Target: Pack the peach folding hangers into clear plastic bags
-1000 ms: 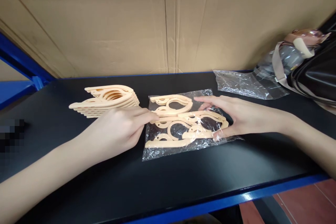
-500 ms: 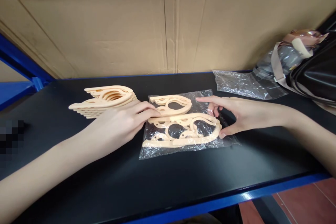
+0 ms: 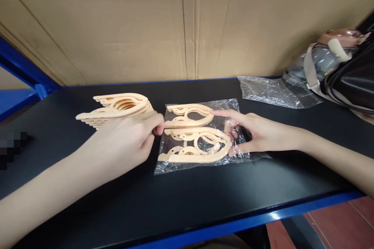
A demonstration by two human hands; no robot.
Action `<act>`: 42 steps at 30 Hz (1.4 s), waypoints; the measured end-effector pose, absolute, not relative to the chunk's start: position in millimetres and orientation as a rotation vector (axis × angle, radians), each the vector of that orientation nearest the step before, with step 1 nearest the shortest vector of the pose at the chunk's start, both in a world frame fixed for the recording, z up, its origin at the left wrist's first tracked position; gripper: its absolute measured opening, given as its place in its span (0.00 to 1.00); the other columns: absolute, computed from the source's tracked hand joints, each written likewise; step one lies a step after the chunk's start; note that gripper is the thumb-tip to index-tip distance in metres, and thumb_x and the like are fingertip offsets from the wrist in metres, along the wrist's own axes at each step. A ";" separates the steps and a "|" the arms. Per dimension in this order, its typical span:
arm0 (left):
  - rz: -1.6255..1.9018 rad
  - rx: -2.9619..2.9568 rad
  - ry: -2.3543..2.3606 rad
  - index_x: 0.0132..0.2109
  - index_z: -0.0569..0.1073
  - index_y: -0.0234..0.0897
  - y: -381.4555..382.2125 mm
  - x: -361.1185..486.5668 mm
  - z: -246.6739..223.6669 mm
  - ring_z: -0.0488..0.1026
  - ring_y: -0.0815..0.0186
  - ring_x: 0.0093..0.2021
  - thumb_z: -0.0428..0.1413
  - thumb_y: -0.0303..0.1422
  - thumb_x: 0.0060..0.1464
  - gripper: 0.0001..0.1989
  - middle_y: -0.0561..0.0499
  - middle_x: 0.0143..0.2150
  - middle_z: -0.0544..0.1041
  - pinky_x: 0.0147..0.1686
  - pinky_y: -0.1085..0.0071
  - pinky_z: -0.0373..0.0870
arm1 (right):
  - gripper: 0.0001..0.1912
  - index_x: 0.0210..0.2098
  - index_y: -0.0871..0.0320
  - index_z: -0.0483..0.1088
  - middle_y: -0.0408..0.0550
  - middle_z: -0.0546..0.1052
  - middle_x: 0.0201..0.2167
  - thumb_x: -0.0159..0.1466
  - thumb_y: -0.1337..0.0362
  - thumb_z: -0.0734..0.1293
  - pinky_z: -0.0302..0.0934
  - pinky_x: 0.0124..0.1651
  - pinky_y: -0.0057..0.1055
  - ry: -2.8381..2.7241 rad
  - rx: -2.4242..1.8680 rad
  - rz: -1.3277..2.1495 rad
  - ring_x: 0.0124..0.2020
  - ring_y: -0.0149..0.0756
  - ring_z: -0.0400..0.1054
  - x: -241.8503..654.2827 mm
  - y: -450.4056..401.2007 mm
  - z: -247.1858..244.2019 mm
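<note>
The left hand (image 3: 131,136) is loosely curled, thumb and forefinger slightly apart; whether it grips anything I cannot tell. The right hand (image 3: 257,128) is part open, forefinger stretched out and thumb spread from it, touching the rounded ends without closing on them.

Between the hands lie the folding hangers, in two rows: a far row (image 3: 188,124) and a near row (image 3: 189,158). Their long axis runs left to right, roughly along the front edge of the shelf (image 3: 204,194), narrow ends toward the left hand, rounded ends toward the right. The right hand is nearer, its forefinger at the far row's end and its thumb at the near row's; the left hand is just beside the narrow ends. Overlap hides how many hangers each row has. Beneath them shows one clear plastic bag (image 3: 168,169); whether they lie in it or on it is unclear.

Beyond the left hand, toward the shelf's back left corner, is one stack of hangers (image 3: 99,115), several deep, too overlapped to count. A second, flat plastic bag (image 3: 269,91) lies by the back edge, right of centre. Near the back right corner are one strapped clear bottle (image 3: 324,58) and one dark bag (image 3: 356,81).
</note>
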State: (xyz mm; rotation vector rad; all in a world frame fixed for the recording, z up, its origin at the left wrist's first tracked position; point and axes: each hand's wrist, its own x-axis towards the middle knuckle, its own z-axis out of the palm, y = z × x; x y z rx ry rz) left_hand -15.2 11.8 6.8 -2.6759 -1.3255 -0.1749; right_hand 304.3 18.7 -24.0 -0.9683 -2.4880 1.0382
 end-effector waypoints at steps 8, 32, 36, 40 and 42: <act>0.101 -2.994 -1.360 0.28 0.66 0.42 -4.9 -23.3 16.3 0.61 0.70 0.17 0.50 0.30 0.51 0.05 0.59 0.20 0.69 0.18 0.72 0.50 | 0.40 0.68 0.44 0.47 0.38 0.72 0.34 0.63 0.59 0.70 0.65 0.38 0.33 -2.475 -0.941 1.061 0.33 0.32 0.67 302.9 17.7 -27.9; 0.285 -3.173 -1.601 0.23 0.64 0.40 3.9 -17.1 19.4 0.58 0.72 0.17 0.50 0.39 0.58 0.16 0.57 0.17 0.64 0.15 0.76 0.50 | 0.35 0.65 0.47 0.54 0.44 0.73 0.42 0.63 0.48 0.68 0.64 0.38 0.32 -2.527 -1.045 0.690 0.35 0.34 0.69 296.4 13.4 -27.5; 0.275 -3.171 -1.601 0.24 0.66 0.40 4.8 -19.1 17.5 0.59 0.72 0.17 0.51 0.37 0.57 0.14 0.57 0.18 0.66 0.15 0.76 0.50 | 0.35 0.67 0.47 0.52 0.44 0.72 0.41 0.64 0.49 0.67 0.65 0.40 0.32 -2.549 -0.975 0.651 0.37 0.34 0.68 295.0 11.9 -30.4; 0.243 -3.189 -1.596 0.25 0.68 0.41 5.0 -20.0 16.4 0.60 0.72 0.16 0.53 0.36 0.56 0.12 0.57 0.18 0.67 0.14 0.76 0.50 | 0.34 0.67 0.48 0.52 0.44 0.72 0.41 0.65 0.50 0.66 0.65 0.39 0.32 -2.552 -0.963 0.621 0.35 0.33 0.68 293.5 11.2 -32.1; 0.246 -3.188 -1.611 0.24 0.67 0.41 4.7 -19.1 17.2 0.60 0.72 0.16 0.53 0.37 0.55 0.12 0.57 0.18 0.67 0.14 0.76 0.50 | 0.34 0.66 0.48 0.53 0.44 0.73 0.41 0.65 0.51 0.66 0.65 0.39 0.32 -2.548 -0.960 0.612 0.35 0.34 0.69 292.6 11.0 -31.6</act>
